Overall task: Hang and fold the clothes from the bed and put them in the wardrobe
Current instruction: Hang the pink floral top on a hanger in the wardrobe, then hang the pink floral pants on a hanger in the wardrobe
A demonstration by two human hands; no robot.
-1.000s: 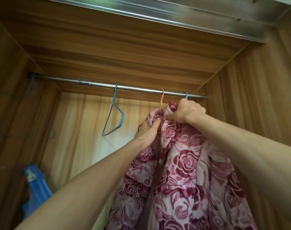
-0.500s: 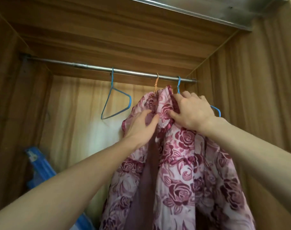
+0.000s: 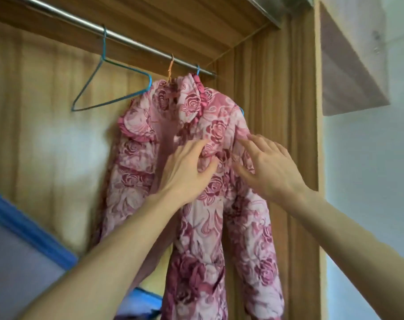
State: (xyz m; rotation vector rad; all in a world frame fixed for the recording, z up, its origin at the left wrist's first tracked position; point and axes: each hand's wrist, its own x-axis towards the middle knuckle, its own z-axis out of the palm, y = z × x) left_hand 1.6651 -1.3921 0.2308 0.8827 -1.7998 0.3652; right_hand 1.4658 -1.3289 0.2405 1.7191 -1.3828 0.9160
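Jacket [image 3: 210, 139] hard against wardrobe wall [image 3: 277, 135]

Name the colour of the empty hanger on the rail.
Blue; the empty hanger shows clearly in the head view.

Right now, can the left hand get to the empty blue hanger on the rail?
Probably yes. The left hand lies open on the pink jacket, holding nothing. The empty blue hanger hangs up and to its left on the rail, with only bare wardrobe back between them.
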